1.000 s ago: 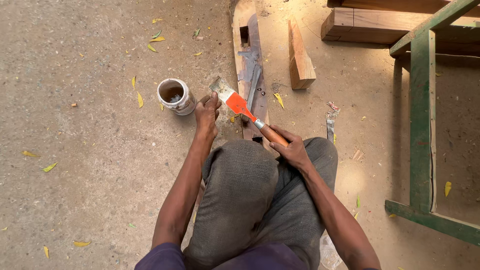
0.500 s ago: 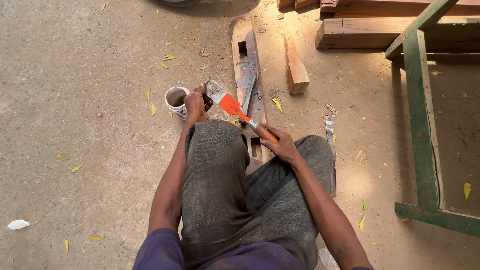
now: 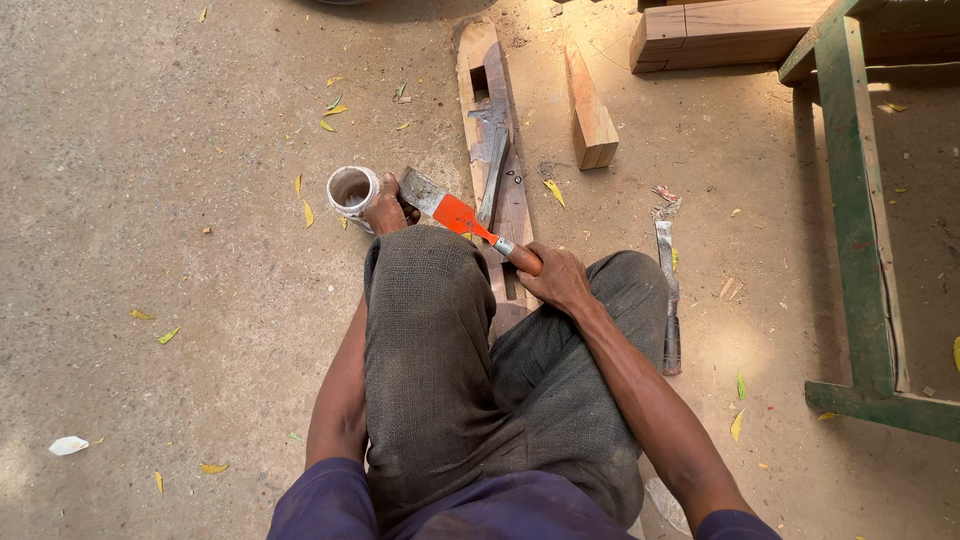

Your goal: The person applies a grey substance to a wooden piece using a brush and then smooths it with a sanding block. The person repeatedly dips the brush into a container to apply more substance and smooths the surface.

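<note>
I see the right hand (image 3: pixel 560 280) closed around the wooden handle of a flat paintbrush (image 3: pixel 455 212). The brush has an orange ferrule and pale bristles, and it lies slantwise across the raised left knee, bristle end up and to the left. The left hand (image 3: pixel 385 208) is wrapped about the side of a small white cup (image 3: pixel 350 190) standing upright on the concrete floor (image 3: pixel 150 200); the fingers curl against its wall, and the brush tip sits just beside that hand, near the cup's rim. I cannot tell what the cup holds.

Just beyond the knees lies a long shaped wooden plank (image 3: pixel 495 140), flat on the floor, with a rectangular slot cut near its far end and grey smears along its middle. The brush handle crosses over it. A short wooden block (image 3: pixel 590 110) lies just to its right. A narrow metal blade (image 3: pixel 668 290) rests on the floor beside the right leg. A green wooden frame (image 3: pixel 860 230) stands at far right, with stacked timber (image 3: pixel 720 30) above it.
</note>
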